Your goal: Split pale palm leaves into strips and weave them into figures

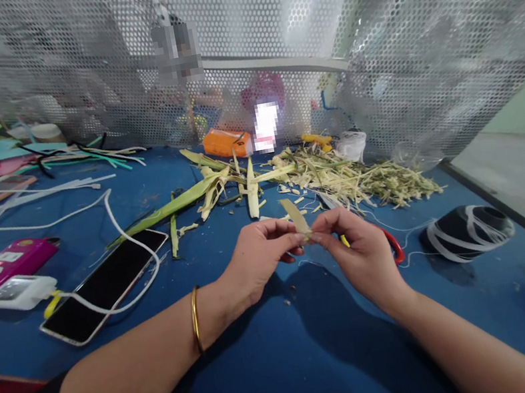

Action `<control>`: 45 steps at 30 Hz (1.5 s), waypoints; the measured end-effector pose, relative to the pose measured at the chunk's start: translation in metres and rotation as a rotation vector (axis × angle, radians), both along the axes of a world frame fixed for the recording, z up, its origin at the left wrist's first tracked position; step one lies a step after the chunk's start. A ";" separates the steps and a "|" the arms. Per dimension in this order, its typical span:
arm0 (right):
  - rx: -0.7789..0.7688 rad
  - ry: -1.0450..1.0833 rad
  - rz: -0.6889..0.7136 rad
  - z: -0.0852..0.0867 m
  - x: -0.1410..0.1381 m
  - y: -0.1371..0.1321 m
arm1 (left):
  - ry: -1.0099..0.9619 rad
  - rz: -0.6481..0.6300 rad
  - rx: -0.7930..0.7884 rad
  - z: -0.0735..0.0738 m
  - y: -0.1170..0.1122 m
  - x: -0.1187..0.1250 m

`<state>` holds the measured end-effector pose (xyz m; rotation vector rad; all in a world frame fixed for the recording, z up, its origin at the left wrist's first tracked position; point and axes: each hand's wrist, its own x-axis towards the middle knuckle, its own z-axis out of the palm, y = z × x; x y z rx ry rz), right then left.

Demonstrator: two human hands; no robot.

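Note:
Between both hands, above the blue table, is a pale green strip of husk [295, 215] that sticks up from the fingertips. My left hand [262, 250] pinches its lower end between thumb and finger. From the other side, my right hand [351, 238] closes on the same end, its fingertips almost touching the left ones. Behind and below the right hand lie scissors with a red handle [396, 245], mostly covered by that hand. Farther back, pale stalk pieces [252, 191] and a long green leaf [177, 201] rest on the table.
A heap of dried plant bits [340, 176] lies at the back. To the right is a black spool of white thread [469, 232]. A black phone [105, 285], white cable [118, 228] and purple device [4, 269] occupy the left. An orange box [227, 143] stands near the perforated metal screen [231, 19].

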<state>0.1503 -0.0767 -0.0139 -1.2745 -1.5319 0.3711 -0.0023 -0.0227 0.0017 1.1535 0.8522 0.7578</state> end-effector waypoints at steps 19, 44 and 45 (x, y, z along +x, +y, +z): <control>0.050 -0.155 0.003 -0.002 0.004 -0.002 | -0.068 -0.027 -0.108 -0.001 0.000 0.001; -0.067 0.111 -0.059 0.001 -0.001 -0.002 | 0.021 -0.005 0.082 0.001 -0.003 0.003; -0.071 0.163 -0.044 0.001 -0.001 -0.002 | 0.034 -0.006 0.092 0.000 -0.003 0.003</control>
